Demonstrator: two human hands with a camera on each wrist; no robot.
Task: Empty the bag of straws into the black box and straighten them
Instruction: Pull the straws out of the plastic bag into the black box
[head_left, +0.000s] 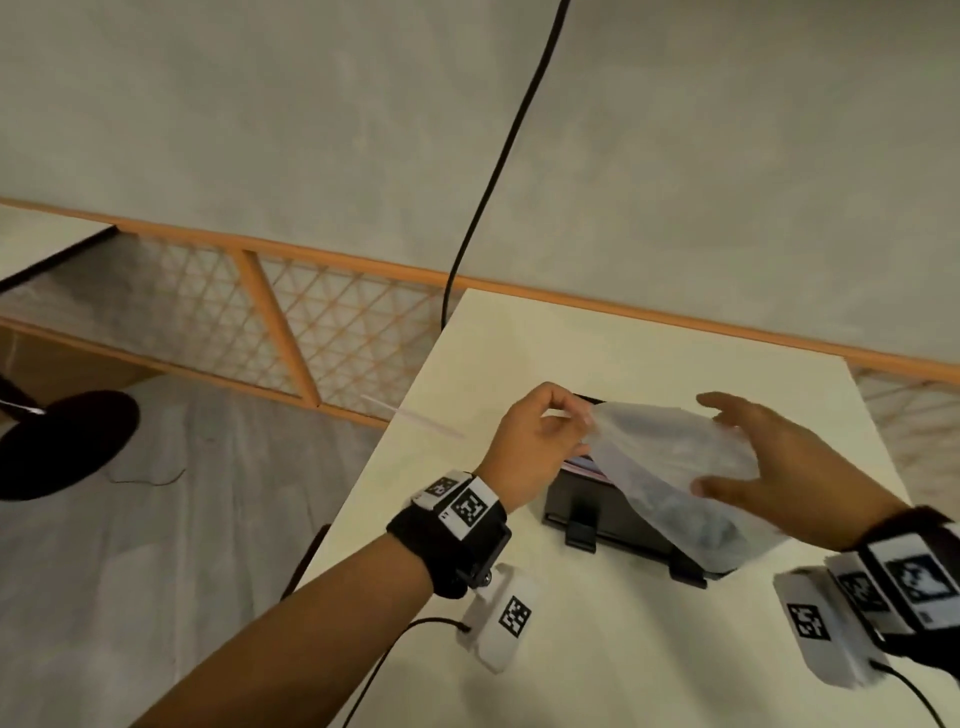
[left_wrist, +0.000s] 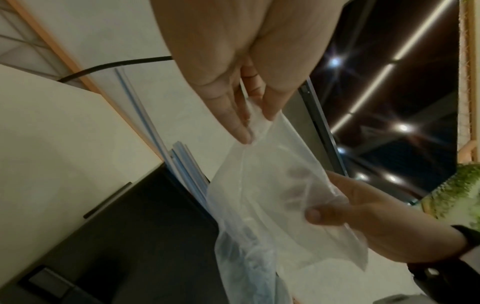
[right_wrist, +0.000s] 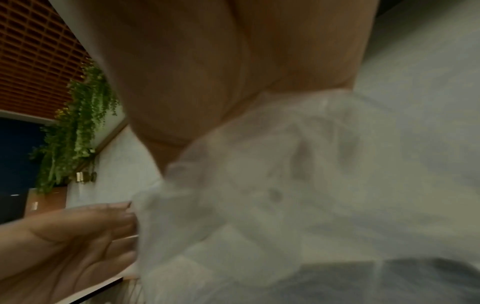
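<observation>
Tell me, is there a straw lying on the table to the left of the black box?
Yes, a single straw lies on the table beyond the left hand, apart from the black box.

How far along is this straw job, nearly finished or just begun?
Partway, I'd judge. Done: some pale blue straws already poke out of the black box. In hand: the left hand pinches the translucent plastic bag, and the right hand holds it. Left: clearing the bag, straightening them, fetching one stray straw.
</observation>
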